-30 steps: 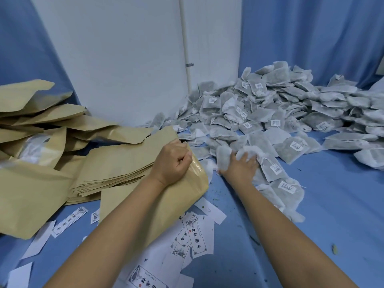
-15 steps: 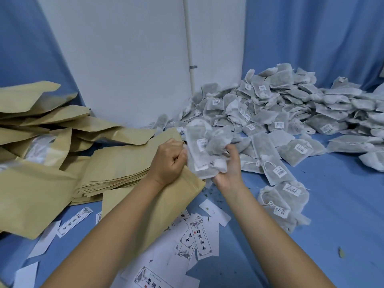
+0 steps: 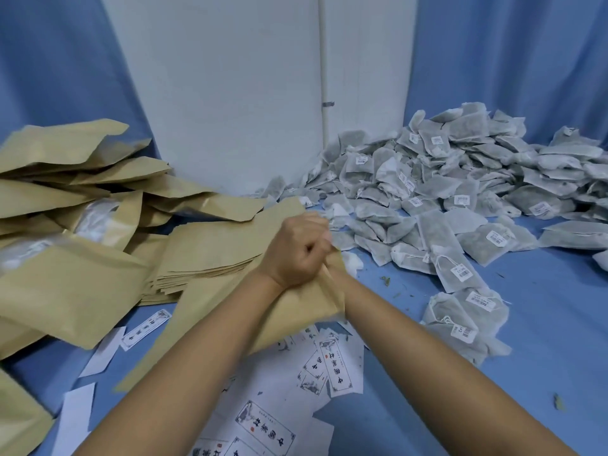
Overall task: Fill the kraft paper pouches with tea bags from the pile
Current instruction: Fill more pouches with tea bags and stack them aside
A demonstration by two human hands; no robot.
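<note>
The brown kraft paper pouch [image 3: 296,307] lies slanted on the blue counter [image 3: 543,324] between your forearms, with its mouth raised toward the pile. Your left hand [image 3: 294,250] holds it at that mouth, the fingers [image 3: 312,230] curled into a tight fist round the upper edge of the paper. Your right hand is sunk past the wrist into the opening (only the forearm shows), so you cannot tell how its fingers lie or whether they hold anything. The heap of grey-white mesh tea bags [image 3: 444,179] with small white tags spreads just beyond the mouth and off to your right. A stack of flat kraft pouches [image 3: 210,258] sits just left of your fist, with puffed-up kraft pouches [image 3: 65,284] farther left. White printed paper labels [image 3: 339,366] lie scattered under the pouch's lower end.
</note>
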